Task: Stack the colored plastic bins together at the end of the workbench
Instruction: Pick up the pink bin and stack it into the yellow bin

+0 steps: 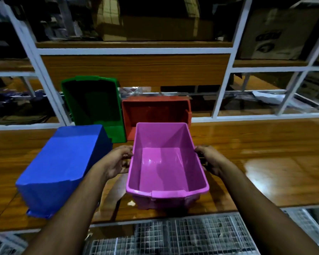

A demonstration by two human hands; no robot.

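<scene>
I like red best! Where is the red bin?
In the head view, the red bin sits mid-bench at the back, right beside the green bin, behind the pink bin.

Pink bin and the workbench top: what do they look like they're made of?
The open-topped pink plastic bin, held at its sides by the left hand and right hand, looks like moulded glossy plastic: smooth walls, soft highlights. The brown workbench top looks like varnished wood or laminate: grain lines, mirror-like glare.
</scene>
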